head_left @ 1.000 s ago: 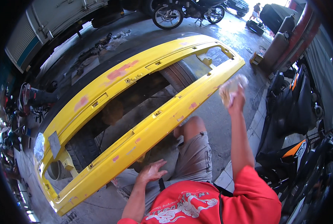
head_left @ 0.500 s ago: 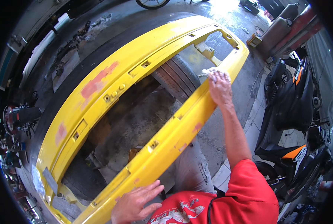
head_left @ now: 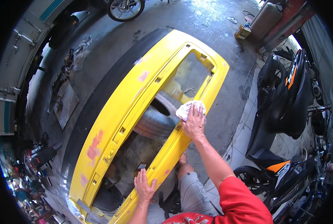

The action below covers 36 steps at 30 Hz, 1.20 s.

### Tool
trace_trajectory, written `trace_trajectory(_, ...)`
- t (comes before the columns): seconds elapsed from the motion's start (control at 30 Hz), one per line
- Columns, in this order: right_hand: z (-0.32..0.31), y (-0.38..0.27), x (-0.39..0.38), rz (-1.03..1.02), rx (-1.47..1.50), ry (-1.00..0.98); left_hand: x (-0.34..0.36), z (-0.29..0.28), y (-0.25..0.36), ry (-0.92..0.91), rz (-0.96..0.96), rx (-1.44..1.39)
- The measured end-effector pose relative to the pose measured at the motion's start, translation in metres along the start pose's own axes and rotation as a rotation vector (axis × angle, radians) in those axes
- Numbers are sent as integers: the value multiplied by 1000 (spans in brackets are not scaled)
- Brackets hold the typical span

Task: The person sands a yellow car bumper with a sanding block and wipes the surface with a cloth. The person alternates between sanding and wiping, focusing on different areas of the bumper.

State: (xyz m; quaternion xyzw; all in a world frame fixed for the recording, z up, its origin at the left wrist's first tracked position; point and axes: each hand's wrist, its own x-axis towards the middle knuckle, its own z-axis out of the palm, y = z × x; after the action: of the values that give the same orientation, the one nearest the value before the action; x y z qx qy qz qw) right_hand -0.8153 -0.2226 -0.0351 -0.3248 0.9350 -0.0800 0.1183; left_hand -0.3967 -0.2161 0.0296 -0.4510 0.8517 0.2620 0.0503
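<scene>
A large yellow car bumper (head_left: 136,74) with pinkish-red sanded patches and a black lower edge lies slanting before me. My right hand (head_left: 194,121) presses a crumpled white cloth (head_left: 187,109) onto the near rail, toward the far end. The cloth bunches out beyond the fingertips. My left hand (head_left: 144,185) lies on the same rail closer to me, fingers stretched over its inner edge and thumb apart. Through the bumper's opening a tyre (head_left: 155,125) shows beneath it. A small tin (head_left: 140,168) is partly hidden near my left fingertips.
Black motorbike bodywork with orange panels (head_left: 278,164) stands on the right. At the back right, a yellowish can (head_left: 243,32) sits by a grey cylinder (head_left: 266,20). A motorbike wheel (head_left: 125,8) is at the top. Flat scrap (head_left: 66,104) lies on the left floor beside a truck body (head_left: 22,41).
My left hand has come to rest on the rail farther along. My right hand and the cloth have moved back along the rail toward me. The view has shifted.
</scene>
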Motion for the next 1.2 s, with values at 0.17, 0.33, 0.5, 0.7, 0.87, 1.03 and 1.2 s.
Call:
trace_trajectory(0.17, -22, 37, 101, 112, 46, -54, -1, 0, -2, -64, -62, 4)
trace_trajectory(0.33, -23, 66, 130, 37, 3, -110, 5, 2, -4, -82, -38, 54)
trace_trajectory(0.5, -18, 77, 144, 49, 0, -104, 6, 3, -2, -67, -46, 63)
trace_trajectory(0.7, -25, 114, 204, -196, -396, -141, 8, 2, -2, -46, -37, 91)
trace_trajectory(0.87, -24, 154, 248, -419, -300, 69, 12, -2, -1, -35, -53, 17)
trace_trajectory(1.03, -34, 106, 255, -104, -183, 29, 29, -29, 5, -71, -79, -132)
trace_trajectory(1.2, 11, -116, 161, -558, 37, -4, 103, -75, 13, 50, -42, -280)
